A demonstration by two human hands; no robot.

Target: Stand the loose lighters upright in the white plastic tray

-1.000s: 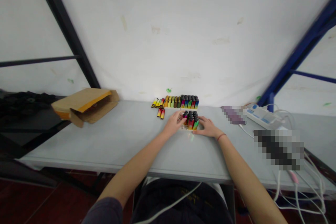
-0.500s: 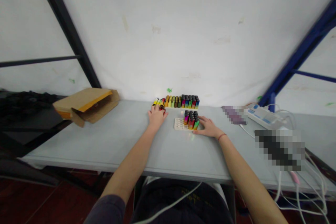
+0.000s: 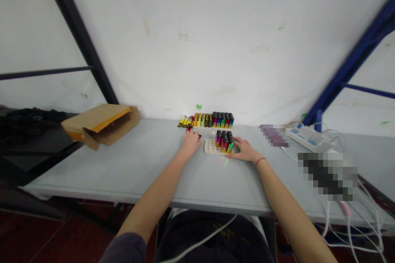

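My left hand [image 3: 190, 143] rests on the grey folding table [image 3: 123, 172] with its fingertips over small red-and-black lighter parts [image 3: 189, 130]. Whether it grips them is unclear. My right hand [image 3: 245, 151] lies flat and open, its fingers against the side of a white moulded tray [image 3: 210, 146]. Several multicoloured gradient lighters [image 3: 224, 141] stand upright in the tray's right end. Behind them, a long row of upright lighters [image 3: 216, 120] runs from yellow through green to blue, with loose ones lying at its left end.
A brown cardboard carton [image 3: 101, 125] with a yellow side lies open at the table's left. A white power strip [image 3: 307, 137], cables and two pixelated objects [image 3: 327, 176] occupy the right. Blue and black metal frame bars flank a white sheet behind.
My left hand has drawn back toward me and to the right from the lighters by the row. The two loose red lighters no longer lie apart on the table. My right hand has not moved.
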